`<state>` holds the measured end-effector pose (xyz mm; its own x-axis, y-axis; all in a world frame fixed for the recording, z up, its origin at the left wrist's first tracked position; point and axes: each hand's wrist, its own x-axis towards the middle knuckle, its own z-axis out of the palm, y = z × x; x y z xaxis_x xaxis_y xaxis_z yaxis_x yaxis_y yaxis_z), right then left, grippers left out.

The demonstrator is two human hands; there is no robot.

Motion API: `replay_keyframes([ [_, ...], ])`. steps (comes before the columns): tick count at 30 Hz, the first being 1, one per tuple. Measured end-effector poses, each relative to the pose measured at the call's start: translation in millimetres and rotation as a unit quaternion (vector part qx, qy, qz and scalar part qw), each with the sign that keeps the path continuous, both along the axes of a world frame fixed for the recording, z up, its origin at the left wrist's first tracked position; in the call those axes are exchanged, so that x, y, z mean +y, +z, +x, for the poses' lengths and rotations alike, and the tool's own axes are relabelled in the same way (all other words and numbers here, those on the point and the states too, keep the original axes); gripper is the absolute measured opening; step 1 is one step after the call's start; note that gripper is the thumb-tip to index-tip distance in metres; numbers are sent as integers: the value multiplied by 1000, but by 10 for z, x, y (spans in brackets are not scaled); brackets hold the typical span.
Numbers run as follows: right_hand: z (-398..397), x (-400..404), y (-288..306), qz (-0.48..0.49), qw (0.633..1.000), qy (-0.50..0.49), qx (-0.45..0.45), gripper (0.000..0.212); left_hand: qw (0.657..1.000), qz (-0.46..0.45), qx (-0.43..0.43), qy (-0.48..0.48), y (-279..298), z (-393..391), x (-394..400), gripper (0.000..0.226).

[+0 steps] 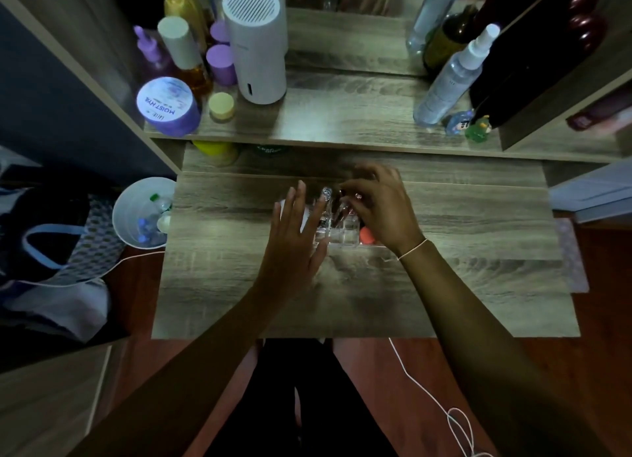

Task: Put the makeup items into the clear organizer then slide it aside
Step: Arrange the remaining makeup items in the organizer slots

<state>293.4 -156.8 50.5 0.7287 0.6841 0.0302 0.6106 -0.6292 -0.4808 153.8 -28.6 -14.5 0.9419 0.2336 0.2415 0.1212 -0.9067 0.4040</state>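
Far left: we see a white bin on the floor beside the table's left edge, with small bottles lying in it.
Upper shelf, left: a purple jar with a printed lid, a small yellow-lidded pot just beside it, and a tall white cylinder with a slotted top behind them.
Table: we look down on a wood-grain table, its near half bare.
Left hand: our left hand lies flat with the fingers spread wide and straight, gripping nothing; it rests against the left side of the organizer and covers part of it.
Organizer: the clear organizer stands on the table near its middle, between the two hands; we make out small square compartments at the front and a few upright makeup items at the back, though dim light and blur keep us from naming them.
Sponge: an orange-red makeup sponge sits at the organizer's right front, partly under the right hand.
Right hand: our right hand is curled over the organizer's right rear, fingertips pinched on a small shiny-topped item; a thin band circles the wrist.
Upper shelf, right: a clear spray bottle leans leftward, with two small figurines at its foot.
Floor, right: a white cable trails down from the table's front edge.
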Motion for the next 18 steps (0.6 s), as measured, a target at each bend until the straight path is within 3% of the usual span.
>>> replay_keyframes([
  [12, -13, -60, 1, 7, 1000, -2, -2, 24, 1000, 7, -2, -10, -45, -19, -16, 65],
  [18, 17, -235, -7, 28, 998, -50, 5, 33, 1000, 0, 2, -5, -64, -32, -10, 66],
])
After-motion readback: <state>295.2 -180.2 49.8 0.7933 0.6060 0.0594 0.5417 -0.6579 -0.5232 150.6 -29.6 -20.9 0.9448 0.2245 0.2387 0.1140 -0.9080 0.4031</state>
